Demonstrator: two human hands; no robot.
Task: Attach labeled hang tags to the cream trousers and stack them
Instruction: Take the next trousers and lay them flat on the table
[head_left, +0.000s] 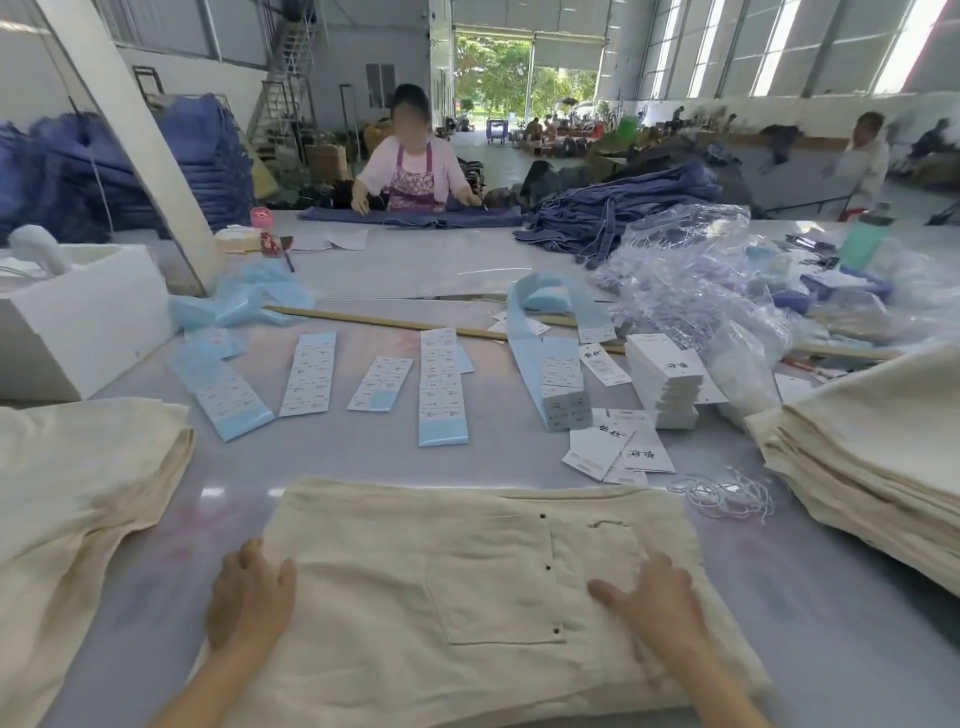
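Pressing flat on folded cream cotton trousers (467, 582) on grey desk (831, 623): left hand (252, 597) and right hand (657, 603), both grips released, fingers straight.

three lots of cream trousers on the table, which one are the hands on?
The single folded pair in the middle, pocket up: left hand on its left edge, right hand flat on top. The left pile and right stack are untouched.

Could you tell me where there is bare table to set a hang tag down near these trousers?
Bare table lies between the trousers and the label strips. Crowded beyond their right corner: loose hang tags and strings.
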